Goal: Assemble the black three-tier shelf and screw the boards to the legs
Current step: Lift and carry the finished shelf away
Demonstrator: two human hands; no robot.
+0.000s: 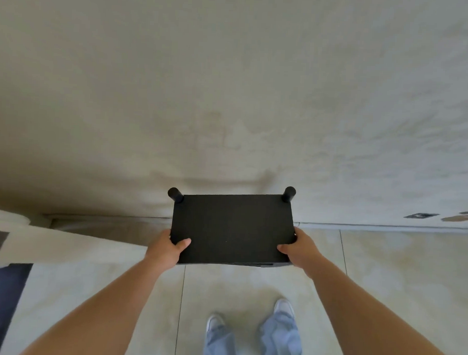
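Observation:
A black shelf board (232,227) fills the middle of the head view, its flat face turned up toward me. Two short black round legs stick out at its far corners, the left leg (175,194) and the right leg (288,194). My left hand (165,248) grips the board's near left edge with the thumb on top. My right hand (300,250) grips the near right edge the same way. A lower black edge (253,264) shows just under the board's front; whatever lies beneath it is hidden.
A plain pale wall (231,96) stands right behind the shelf and meets the tiled floor (398,265). My feet in white shoes (283,307) stand on the tiles below. A pale cloth-like thing with dark patches (23,243) lies at the left.

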